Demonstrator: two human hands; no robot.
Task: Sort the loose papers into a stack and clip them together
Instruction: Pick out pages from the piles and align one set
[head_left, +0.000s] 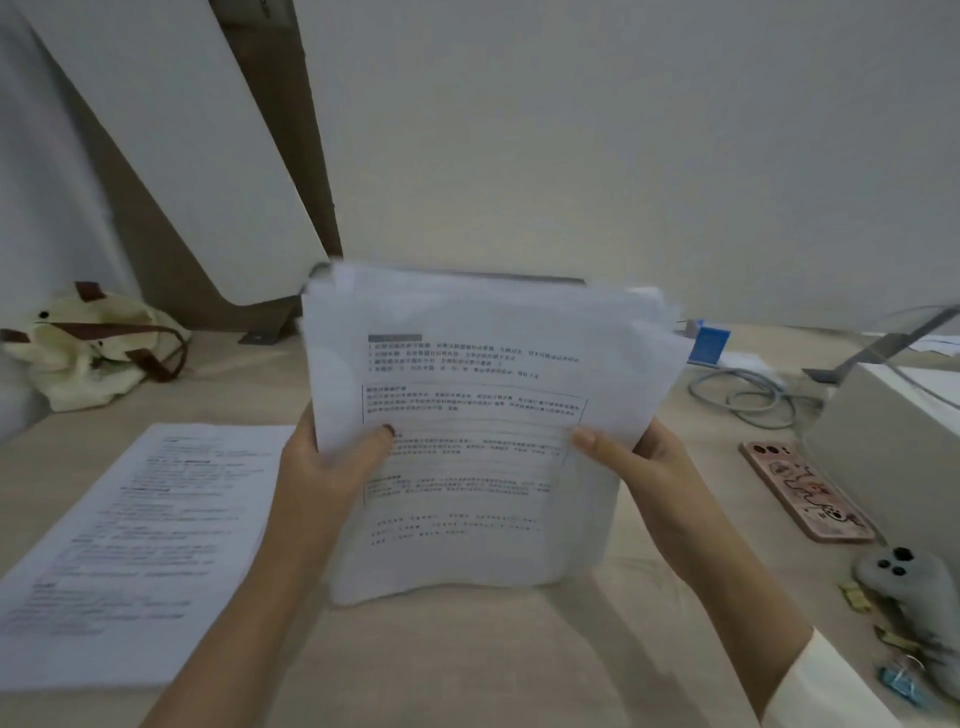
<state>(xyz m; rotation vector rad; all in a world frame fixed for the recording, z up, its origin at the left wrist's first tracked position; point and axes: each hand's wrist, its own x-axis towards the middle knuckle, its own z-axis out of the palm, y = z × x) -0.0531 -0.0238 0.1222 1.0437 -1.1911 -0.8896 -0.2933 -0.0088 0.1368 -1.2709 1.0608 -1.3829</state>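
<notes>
A stack of printed papers (483, 415) stands upright in front of me, its lower edge near the beige table (467, 660). My left hand (332, 467) grips its left side with the thumb across the front page. My right hand (634, 457) grips the right side the same way. The sheets' top edges are uneven and fanned. Another printed sheet (130, 545) lies flat on the table to the left. Small binder clips (901, 680) in blue and yellow lie at the lower right.
A cream tote bag (88, 343) sits at the back left. A pink-cased phone (805, 488) and a grey device (909, 577) lie to the right, beside a white box (893, 426). Coiled cable (748, 395) and a blue box (709, 345) lie behind.
</notes>
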